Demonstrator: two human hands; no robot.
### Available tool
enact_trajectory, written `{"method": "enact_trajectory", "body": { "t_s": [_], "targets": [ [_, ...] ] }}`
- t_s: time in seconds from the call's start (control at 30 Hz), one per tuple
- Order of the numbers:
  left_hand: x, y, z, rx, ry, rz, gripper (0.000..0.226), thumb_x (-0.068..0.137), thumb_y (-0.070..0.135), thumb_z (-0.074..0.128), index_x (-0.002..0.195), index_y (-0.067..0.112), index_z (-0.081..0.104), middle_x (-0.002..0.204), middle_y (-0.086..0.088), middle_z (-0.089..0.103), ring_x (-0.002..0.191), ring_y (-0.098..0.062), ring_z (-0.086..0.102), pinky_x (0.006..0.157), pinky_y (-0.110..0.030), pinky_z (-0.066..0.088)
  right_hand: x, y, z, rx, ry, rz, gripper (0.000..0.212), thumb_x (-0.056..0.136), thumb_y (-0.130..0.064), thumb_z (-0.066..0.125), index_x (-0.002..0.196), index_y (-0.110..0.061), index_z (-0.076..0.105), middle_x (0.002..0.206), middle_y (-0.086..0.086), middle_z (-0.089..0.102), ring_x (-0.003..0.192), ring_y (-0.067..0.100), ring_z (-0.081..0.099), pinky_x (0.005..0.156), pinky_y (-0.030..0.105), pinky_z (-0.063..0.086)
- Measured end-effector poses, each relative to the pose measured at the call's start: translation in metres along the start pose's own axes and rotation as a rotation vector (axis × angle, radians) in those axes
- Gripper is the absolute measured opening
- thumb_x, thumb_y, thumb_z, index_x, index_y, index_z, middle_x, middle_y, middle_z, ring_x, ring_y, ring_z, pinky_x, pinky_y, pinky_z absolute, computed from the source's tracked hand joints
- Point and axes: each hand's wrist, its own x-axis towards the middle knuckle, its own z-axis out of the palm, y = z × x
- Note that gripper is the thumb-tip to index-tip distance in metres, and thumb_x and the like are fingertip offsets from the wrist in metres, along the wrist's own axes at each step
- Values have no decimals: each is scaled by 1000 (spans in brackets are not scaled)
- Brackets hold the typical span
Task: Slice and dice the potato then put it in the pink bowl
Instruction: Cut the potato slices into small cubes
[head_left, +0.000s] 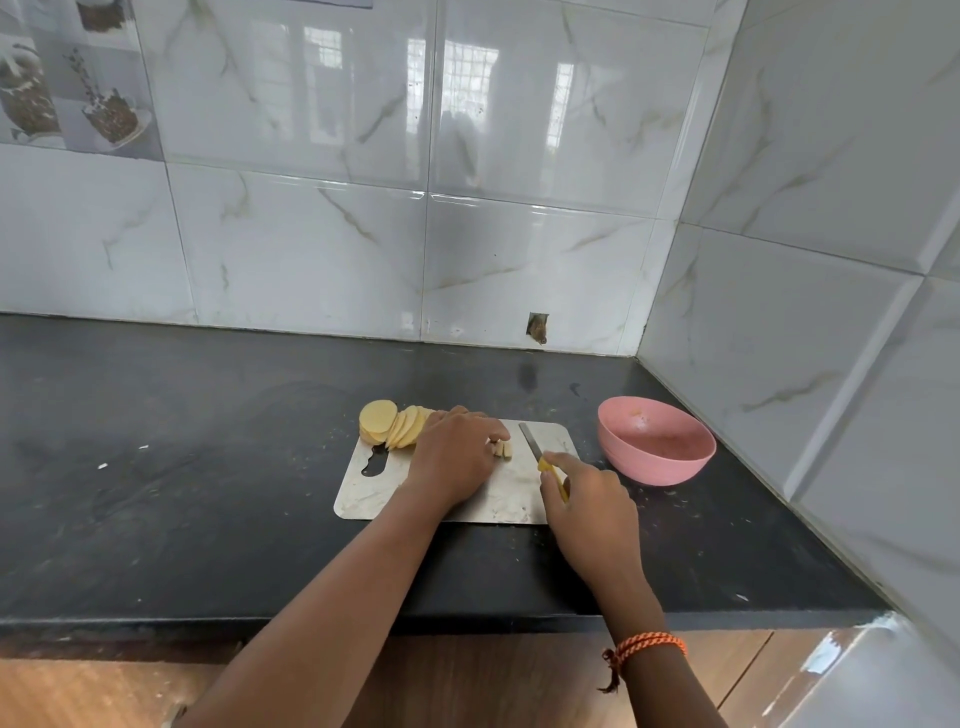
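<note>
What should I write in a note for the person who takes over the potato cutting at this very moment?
Left hand: presses a few potato strips onto the steel cutting board.
Right hand: grips the yellow-handled knife, blade lying on the board right of the strips.
Round potato slices are fanned at the board's far left corner, not yet diced.
Pink bowl stands right of the board, with no potato pieces visible in it.
Done: slicing. Left: dice the strips and slices, then move everything into the bowl.
</note>
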Motion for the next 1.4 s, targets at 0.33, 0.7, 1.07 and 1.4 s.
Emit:
{"method": "enact_trajectory", "body": {
  "t_s": [0.33,0.7,1.07,1.4],
  "targets": [
    [4,2,0,92,2,28,33,101,22,60,115,45,80,119,19,70,110,-10,51,106,-38,34,2,4,8,36,37,38,34,103,-42,52,134,-36,64,93,-1,74,78,15,65,75,43,60],
    [2,8,2,161,100,-25,21,97,50,65,99,35,80,107,18,68,107,-10,51,101,-38,36,0,2,6,14,24,2,32,103,-39,51,132,-33,64,92,0,74,78,18,64,74,43,59],
    [2,1,3,40,152,-110,15,97,39,66,87,32,76,93,16,66,102,-12,53,96,-36,38,-3,-2,1,-103,-67,-93,33,104,-41,45,134,-35,60,92,0,73,82,21,64,71,37,51],
    [1,1,4,81,111,-91,18,96,45,66,92,34,80,100,16,70,106,-13,52,100,-39,36,-5,-5,-3,-76,-144,-122,33,104,-40,47,133,-35,62,103,-1,74,89,17,63,71,35,45]
  ]
}}
